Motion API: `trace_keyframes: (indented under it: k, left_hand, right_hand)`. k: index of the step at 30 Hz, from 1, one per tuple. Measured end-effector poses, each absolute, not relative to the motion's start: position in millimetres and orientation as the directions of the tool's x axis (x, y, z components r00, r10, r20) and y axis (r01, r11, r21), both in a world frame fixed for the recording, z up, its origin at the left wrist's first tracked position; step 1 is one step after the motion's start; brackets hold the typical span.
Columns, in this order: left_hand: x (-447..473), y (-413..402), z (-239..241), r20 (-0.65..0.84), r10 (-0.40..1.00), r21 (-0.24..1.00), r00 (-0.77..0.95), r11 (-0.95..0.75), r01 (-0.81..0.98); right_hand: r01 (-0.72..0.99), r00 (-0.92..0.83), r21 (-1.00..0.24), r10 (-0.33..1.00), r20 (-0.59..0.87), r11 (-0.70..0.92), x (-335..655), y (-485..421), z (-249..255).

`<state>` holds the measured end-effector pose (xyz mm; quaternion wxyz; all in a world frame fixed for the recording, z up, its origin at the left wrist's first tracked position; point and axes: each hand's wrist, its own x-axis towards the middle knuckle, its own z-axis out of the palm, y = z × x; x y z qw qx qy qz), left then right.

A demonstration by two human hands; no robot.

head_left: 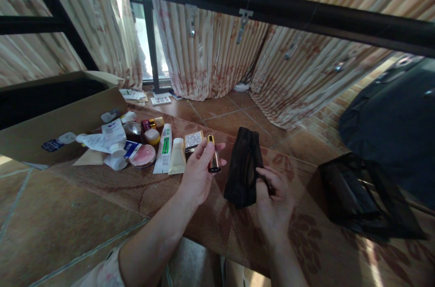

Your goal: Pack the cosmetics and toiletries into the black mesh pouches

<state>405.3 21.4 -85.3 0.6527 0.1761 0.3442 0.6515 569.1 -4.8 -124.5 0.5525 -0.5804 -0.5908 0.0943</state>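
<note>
My left hand [200,170] pinches a small black and gold lipstick tube [214,155], held upright above the patterned mat [142,192]. My right hand [274,198] grips the edge of a small black mesh pouch [243,167] that stands on the mat just right of the tube. The pouch's mouth faces up and looks slightly parted. Both forearms reach in from the bottom of the view.
A pile of cosmetics lies left of my hands: white tubes [166,149], a pink compact [143,155], a glittery case [194,139], small jars. An open cardboard box [50,119] stands at the left. A larger black mesh bag [363,196] and a dark bag [397,119] sit at the right. Curtains hang behind.
</note>
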Motion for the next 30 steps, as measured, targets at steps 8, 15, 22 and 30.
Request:
trace_keyframes:
  k: [8,15,22,30]
  left_hand:
    - [405.5,22.2,-85.0,-0.210,0.978,0.649,-0.021,0.123,-0.751]
    - [404.4,20.0,-79.2,-0.278,0.956,0.538,0.097,0.239,-0.808]
    - [402.4,19.5,-79.5,-0.254,0.948,0.498,0.194,0.300,-0.813]
    - [407.1,17.8,-78.4,-0.173,0.963,0.594,0.204,0.268,-0.759]
  right_hand:
    - [0.580,0.293,-0.753,0.784,0.548,0.310,570.3,-4.2,-126.9]
    - [0.591,0.292,-0.748,0.785,0.547,0.301,570.1,-4.3,-125.8]
    - [0.571,0.304,-0.765,0.788,0.535,0.298,569.5,-4.3,-125.4]
    - [0.550,0.310,-0.782,0.798,0.517,0.293,568.4,-3.6,-126.9]
